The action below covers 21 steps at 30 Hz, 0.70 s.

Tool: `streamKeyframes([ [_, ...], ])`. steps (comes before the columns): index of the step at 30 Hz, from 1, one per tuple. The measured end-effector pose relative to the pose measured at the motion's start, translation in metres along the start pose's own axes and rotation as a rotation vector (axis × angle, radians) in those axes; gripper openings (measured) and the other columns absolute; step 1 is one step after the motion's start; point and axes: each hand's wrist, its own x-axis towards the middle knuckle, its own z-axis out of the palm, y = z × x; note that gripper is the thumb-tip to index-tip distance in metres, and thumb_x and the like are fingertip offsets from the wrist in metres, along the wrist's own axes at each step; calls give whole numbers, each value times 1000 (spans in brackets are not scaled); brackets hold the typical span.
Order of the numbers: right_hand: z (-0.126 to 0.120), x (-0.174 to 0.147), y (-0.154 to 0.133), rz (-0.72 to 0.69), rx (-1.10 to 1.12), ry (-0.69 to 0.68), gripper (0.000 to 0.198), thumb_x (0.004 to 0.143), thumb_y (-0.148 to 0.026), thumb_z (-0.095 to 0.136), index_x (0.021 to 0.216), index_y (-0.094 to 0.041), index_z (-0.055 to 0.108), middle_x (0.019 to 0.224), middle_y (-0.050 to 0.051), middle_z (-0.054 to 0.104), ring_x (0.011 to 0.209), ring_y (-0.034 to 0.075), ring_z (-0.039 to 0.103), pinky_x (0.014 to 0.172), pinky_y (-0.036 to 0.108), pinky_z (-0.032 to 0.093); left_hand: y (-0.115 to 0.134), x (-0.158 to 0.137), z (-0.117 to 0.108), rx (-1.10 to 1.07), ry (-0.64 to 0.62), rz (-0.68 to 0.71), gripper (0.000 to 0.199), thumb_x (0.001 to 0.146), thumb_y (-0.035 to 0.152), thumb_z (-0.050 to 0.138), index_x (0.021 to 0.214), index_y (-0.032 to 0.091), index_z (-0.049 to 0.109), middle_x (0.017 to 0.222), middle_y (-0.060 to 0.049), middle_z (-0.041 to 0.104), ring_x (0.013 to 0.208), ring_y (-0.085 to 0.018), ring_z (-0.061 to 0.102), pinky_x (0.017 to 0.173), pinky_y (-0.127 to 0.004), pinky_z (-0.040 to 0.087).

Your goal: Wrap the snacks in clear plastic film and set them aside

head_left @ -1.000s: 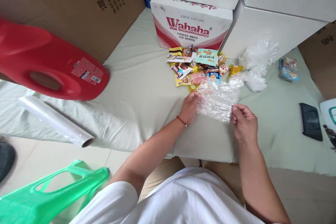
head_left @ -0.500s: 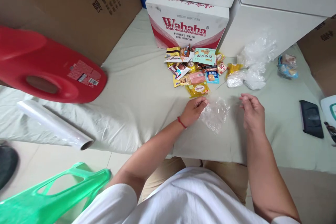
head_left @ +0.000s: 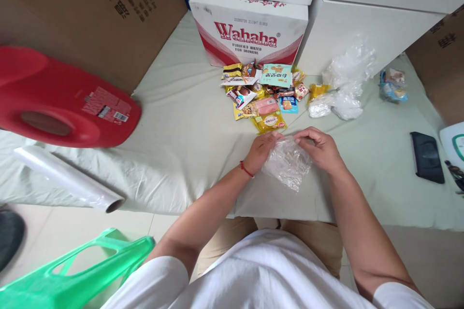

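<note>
A small clear plastic bag (head_left: pixel 288 164) hangs between my two hands, low over the cloth-covered table. My left hand (head_left: pixel 263 150), with a red string round its wrist, pinches the bag's upper left edge. At the upper right edge, my right hand (head_left: pixel 319 148) is closed on it with thumb and fingers. No contents show in the bag. Just beyond my hands lies a heap of wrapped snacks (head_left: pixel 266 106), the nearest a yellow packet (head_left: pixel 270 121). Crumpled clear plastic bags (head_left: pixel 350 82) are piled to the right of the heap, beside another yellow packet (head_left: pixel 319 91).
A Wahaba-style water carton marked Wahaha (head_left: pixel 250 34) stands behind the snacks. On the left are a red jug (head_left: pixel 83 120) and a plastic film roll (head_left: pixel 68 178). To the right lie a bagged snack bundle (head_left: pixel 394 86) and a black phone-like object (head_left: pixel 427 157). A green stool (head_left: pixel 90 270) stands below.
My right hand has moved left and taken hold of the clear bag, which is now spread between both hands. The view has shifted slightly.
</note>
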Motion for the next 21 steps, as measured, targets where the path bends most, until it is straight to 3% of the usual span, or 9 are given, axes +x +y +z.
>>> streamKeyframes([
  [4, 7, -5, -9, -133, -125, -49, 10, 93, -31, 72, 96, -28, 81, 92, 2, 72, 92, 21, 67, 90, 38, 51, -1, 3, -1, 27, -8, -9, 40, 85, 56, 73, 80, 16, 69, 75, 1, 59, 70, -13, 50, 68, -27, 39],
  [11, 3, -26, -21, -315, -290, 147, 12, 96, -25, 71, 99, -31, 81, 94, 3, 71, 95, 22, 63, 87, 39, 53, -5, 6, -1, -119, 156, -37, 38, 91, 55, 66, 81, 21, 51, 68, 5, 51, 59, -10, 41, 56, -24, 32],
  [16, -21, -78, -31, -417, -442, 109, 24, 93, -13, 71, 104, -33, 79, 92, 2, 71, 95, 23, 60, 83, 38, 53, -9, 8, 3, -201, 332, -44, 36, 99, 54, 59, 85, 24, 44, 65, 7, 48, 52, -9, 38, 51, -22, 33],
  [21, -34, -140, -17, -364, -487, 10, 29, 94, -11, 66, 110, -32, 79, 97, 4, 73, 98, 24, 59, 81, 38, 56, -16, 9, 5, -166, 454, -25, 34, 102, 52, 55, 87, 25, 42, 65, 7, 46, 51, -10, 37, 49, -22, 31],
])
